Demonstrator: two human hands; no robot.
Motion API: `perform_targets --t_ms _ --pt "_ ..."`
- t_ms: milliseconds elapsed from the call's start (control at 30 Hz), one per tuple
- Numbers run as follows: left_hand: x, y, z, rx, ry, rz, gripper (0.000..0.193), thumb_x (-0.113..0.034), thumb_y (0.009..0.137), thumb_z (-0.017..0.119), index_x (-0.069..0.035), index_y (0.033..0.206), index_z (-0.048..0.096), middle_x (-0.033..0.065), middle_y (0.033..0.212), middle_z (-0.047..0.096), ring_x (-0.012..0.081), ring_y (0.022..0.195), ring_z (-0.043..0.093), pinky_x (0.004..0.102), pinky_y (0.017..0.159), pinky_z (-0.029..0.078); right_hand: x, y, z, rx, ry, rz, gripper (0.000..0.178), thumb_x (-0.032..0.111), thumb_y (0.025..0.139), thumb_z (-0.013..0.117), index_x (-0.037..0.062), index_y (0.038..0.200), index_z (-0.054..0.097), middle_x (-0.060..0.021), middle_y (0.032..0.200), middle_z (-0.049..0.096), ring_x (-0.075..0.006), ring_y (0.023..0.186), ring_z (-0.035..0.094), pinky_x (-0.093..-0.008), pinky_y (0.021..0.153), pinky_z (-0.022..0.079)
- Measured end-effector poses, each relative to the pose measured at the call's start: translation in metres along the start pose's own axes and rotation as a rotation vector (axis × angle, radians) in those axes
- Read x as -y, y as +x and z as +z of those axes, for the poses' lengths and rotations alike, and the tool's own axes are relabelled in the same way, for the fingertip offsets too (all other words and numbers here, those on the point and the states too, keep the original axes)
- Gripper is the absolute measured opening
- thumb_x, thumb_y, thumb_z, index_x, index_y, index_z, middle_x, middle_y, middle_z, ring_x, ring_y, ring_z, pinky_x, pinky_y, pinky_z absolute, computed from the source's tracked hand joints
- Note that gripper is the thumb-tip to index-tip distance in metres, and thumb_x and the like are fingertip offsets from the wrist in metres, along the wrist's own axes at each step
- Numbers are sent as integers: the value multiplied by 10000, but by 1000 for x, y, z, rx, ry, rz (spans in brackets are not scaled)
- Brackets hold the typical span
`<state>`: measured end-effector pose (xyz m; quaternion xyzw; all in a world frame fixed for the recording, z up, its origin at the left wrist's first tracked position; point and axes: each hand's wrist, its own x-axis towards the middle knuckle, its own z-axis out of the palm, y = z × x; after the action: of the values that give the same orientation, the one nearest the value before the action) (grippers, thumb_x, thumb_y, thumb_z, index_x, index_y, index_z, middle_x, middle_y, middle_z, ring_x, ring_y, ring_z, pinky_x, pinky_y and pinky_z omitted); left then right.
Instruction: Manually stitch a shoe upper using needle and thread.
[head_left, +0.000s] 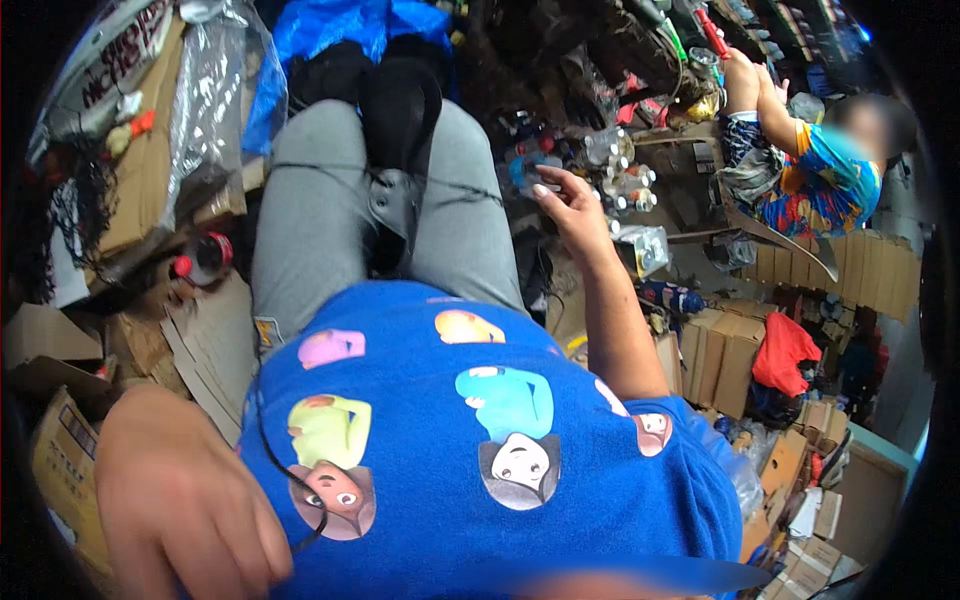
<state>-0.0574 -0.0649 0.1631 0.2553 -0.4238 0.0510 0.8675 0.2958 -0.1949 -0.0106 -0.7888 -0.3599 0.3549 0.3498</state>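
My right hand (575, 215) reaches out past my right thigh, thumb and forefinger closed at the side of a clear plastic bottle (524, 172) with a blue band. Several more clear plastic bottles (628, 182) with pale caps lie beside that hand. Close to the camera at the lower left is my left hand (190, 500), its fingers curled and pointing down. A thin black cord (268, 420) hangs over my blue shirt and runs toward those fingers. Whatever the left fingertips hold, if anything, is hidden.
A dark bottle with a red cap (205, 258) lies by cardboard at my left. Flattened cardboard and clear plastic sheeting (205, 110) fill the far left. Another person (815, 180) sits at the far right. Cardboard boxes (725, 360) and a red bag (785, 353) stand at my right.
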Motion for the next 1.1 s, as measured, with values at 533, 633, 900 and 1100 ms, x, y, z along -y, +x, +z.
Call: perform_targets --t_ms 533,633,900,1100 --pt "20 -42 -47 -840 1556 -680 562 -242 677 837 -63 1175 647 85 1019 605 217 940 600 305 784 472 240 -102 25 1284 945 -1179 276 300 809 803 311 1074 726 -31 850 599 -124 623 482 -294 630 327" --pt "25 -54 -56 -831 1637 -545 535 -222 677 831 -69 1157 652 113 1043 592 246 953 598 331 832 477 247 -95 12 1549 787 -1010 229 270 813 795 273 1036 740 -50 806 585 -151 626 516 -304 639 356" --pt "68 -49 -85 -870 2128 -863 666 -397 647 845 -56 1142 557 172 1112 561 381 856 657 442 797 537 170 -4 27 555 39 -636 454 306 815 754 42 1169 648 -84 991 629 -177 859 589 -308 725 487" --pt "84 -60 -109 -840 2109 -1057 555 -372 689 800 -19 1021 530 164 969 580 362 825 652 464 747 540 115 43 71 156 -548 -542 452 375 739 811 36 991 650 -151 784 634 -287 702 598 -345 684 502"
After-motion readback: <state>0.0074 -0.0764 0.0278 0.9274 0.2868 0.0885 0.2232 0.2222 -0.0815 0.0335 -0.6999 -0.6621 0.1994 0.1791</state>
